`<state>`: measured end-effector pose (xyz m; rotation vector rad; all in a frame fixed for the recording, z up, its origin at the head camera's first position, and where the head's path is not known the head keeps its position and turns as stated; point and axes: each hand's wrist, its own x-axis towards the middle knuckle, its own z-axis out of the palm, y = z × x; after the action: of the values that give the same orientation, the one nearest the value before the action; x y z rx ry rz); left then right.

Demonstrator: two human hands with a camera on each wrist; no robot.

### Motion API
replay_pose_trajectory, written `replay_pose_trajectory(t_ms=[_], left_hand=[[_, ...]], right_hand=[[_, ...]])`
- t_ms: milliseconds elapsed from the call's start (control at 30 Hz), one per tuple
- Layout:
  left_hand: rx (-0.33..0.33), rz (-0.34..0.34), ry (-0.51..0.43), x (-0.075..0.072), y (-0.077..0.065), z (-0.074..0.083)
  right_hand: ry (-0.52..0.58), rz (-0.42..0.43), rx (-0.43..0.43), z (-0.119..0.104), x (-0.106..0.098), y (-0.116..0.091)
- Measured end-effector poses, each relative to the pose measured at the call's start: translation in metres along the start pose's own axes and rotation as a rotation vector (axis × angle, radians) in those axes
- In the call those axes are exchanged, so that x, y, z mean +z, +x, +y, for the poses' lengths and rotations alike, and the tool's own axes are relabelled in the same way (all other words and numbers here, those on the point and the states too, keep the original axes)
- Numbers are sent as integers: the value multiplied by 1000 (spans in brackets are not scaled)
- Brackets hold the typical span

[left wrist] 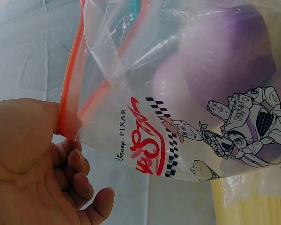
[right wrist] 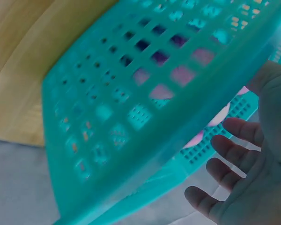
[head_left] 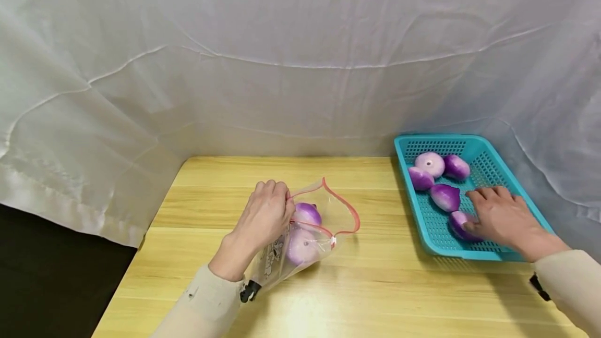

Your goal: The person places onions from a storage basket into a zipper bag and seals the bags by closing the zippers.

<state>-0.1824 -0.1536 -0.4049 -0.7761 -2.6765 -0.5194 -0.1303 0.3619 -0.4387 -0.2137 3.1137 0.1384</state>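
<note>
My left hand (head_left: pixel 265 214) pinches the red zip edge of a clear plastic bag (left wrist: pixel 136 117) between thumb and fingers. Its mouth gapes toward the right in the head view, and cartoon figures are printed on its side. Inside the bag lie purple-and-white onions (head_left: pixel 300 246). My right hand (head_left: pixel 504 218) reaches over the near right side of a turquoise basket (head_left: pixel 420 223), fingers spread and slightly bent. Its thumb overlaps the nearest onion (head_left: pixel 457 223) in the head view. From the right wrist, the palm and fingers (right wrist: pixel 225 173) show nothing in their grasp.
Several more onions (head_left: pixel 444 197) lie in the basket, mostly toward its left and back. Bag and basket stand on a light wooden table (head_left: pixel 375 296). A pale cloth (head_left: pixel 300 93) hangs behind and on both sides.
</note>
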Motion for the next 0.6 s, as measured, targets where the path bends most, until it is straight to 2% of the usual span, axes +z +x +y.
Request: replay_pose_trajectory(t_ms=[267, 600], left_hand=[[12, 17, 12, 2, -1, -1], [8, 1, 8, 2, -1, -1]], right_hand=[[-160, 178, -95, 20, 12, -4], [-178, 255, -109, 31, 16, -2]])
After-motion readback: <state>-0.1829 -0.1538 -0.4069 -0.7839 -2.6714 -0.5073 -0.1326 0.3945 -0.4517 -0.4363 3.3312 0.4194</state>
